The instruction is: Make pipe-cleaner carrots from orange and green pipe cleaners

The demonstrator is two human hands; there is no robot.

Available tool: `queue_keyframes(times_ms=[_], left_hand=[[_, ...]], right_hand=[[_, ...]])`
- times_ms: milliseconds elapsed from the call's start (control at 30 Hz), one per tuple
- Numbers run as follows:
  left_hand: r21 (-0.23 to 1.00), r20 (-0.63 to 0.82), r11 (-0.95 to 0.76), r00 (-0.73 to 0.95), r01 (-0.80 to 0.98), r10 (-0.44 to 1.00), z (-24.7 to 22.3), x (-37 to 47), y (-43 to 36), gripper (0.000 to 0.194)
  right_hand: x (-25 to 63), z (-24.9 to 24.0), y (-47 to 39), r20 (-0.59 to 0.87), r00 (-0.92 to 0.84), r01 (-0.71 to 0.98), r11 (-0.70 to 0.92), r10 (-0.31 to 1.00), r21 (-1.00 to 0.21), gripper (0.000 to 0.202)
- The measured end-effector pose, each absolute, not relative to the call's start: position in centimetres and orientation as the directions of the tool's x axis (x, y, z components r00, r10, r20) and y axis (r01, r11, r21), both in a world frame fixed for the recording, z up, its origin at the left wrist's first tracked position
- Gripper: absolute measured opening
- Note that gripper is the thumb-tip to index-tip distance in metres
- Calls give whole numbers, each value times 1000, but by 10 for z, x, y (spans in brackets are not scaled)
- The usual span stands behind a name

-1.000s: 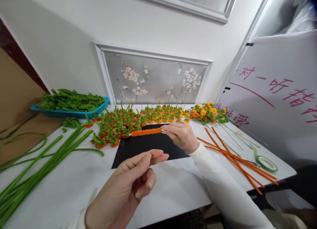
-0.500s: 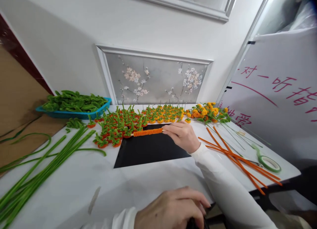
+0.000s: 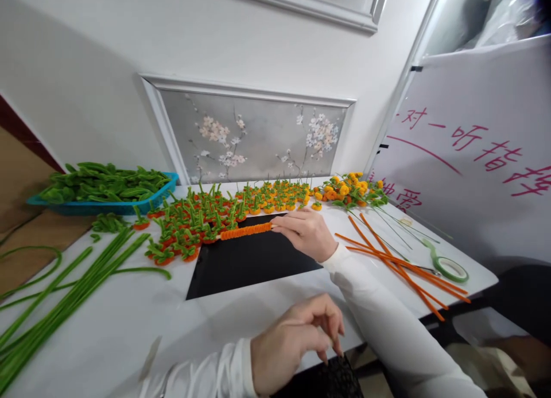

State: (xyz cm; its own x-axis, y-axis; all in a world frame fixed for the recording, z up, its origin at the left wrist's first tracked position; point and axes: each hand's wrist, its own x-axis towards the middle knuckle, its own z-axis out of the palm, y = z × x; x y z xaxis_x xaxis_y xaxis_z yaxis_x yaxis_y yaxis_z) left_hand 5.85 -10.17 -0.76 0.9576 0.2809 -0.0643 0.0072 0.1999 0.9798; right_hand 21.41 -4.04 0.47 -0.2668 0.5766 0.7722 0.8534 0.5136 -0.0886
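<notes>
My right hand (image 3: 307, 233) pinches the right end of a thin pale stick, which is wound along its length with a tight coil of orange pipe cleaner (image 3: 246, 231). The stick lies level above a black mat (image 3: 249, 263), its left tip close to small orange and green pipe-cleaner pieces (image 3: 185, 240). Lower down, at the table's front edge, my left hand (image 3: 299, 340) hangs with loosely bent fingers apart, and no object shows in it. Nearest to it is dark, patterned cloth (image 3: 340, 378) below the edge.
Loose orange pipe cleaners (image 3: 402, 263) and a green tape roll (image 3: 450, 269) lie at right. Yellow-orange flowers (image 3: 350, 188) are at the back. Long green pipe cleaners (image 3: 73, 300) lie at left, near a blue tray (image 3: 166, 187) of green leaf pieces (image 3: 107, 180). A whiteboard (image 3: 473, 94) stands right.
My left hand has risen from the lap area toward the table edge, its fingers now more visible. My right hand still holds the wound stick over the mat. The view has shifted slightly right.
</notes>
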Motion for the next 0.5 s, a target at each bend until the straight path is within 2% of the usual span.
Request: queue_keyframes(times_ms=[100, 167, 233, 300, 333, 400, 500], left_hand=[[999, -31, -27, 955, 41, 296, -2, 54, -108, 14], [951, 89, -307, 929, 28, 358, 9, 48, -104, 13], [801, 269, -598, 889, 6, 369, 24, 41, -90, 15], [598, 430, -796, 802, 91, 415, 37, 32, -67, 15], [526, 462, -828, 753, 194, 469, 42, 28, -53, 14], [434, 458, -826, 701, 359, 546, 47, 20, -25, 25], [389, 274, -799, 770, 459, 576, 43, 11, 3, 28]], right_hand=[[216, 4, -42, 770, -272, 857, 509, 578, -80, 22], [217, 4, -42, 772, -274, 856, 512, 574, -76, 22], [218, 4, -43, 772, -286, 849, 524, 568, -72, 23], [217, 3, -43, 766, -311, 842, 537, 563, -52, 23], [215, 3, -43, 759, -328, 840, 541, 562, -38, 23], [211, 3, -43, 745, -360, 841, 541, 562, -1, 23], [204, 2, -43, 728, -399, 847, 528, 558, 61, 24]])
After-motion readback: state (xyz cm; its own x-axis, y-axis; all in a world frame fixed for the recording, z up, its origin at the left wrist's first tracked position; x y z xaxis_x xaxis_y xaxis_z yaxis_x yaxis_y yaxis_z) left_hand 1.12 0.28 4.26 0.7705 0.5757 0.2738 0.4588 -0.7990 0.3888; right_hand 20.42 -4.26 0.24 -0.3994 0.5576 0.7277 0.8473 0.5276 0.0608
